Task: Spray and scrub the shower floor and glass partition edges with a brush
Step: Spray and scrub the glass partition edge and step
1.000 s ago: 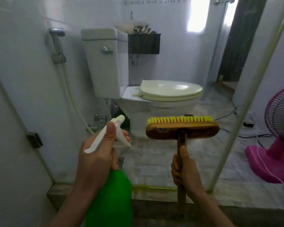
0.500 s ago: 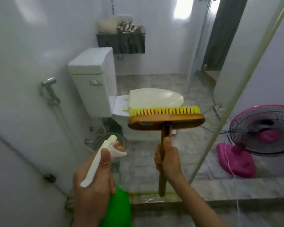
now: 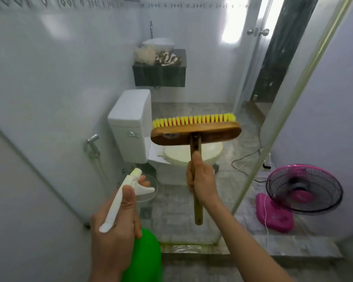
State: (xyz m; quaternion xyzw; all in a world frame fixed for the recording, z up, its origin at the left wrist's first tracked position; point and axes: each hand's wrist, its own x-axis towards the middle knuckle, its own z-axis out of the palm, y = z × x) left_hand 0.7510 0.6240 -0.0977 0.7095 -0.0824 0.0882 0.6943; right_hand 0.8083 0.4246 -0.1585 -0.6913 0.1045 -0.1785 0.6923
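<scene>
Up in front of the toilet (image 3: 130,127), the right hand (image 3: 202,180) grips the brush (image 3: 196,132) by its stick, yellow bristles pointing up. Lower down, the left hand (image 3: 114,226) holds the green spray bottle (image 3: 145,255), thumb on the white top, fingers curled by the trigger. Outside the glass (image 3: 293,98) stands a pink fan (image 3: 302,190)
</scene>
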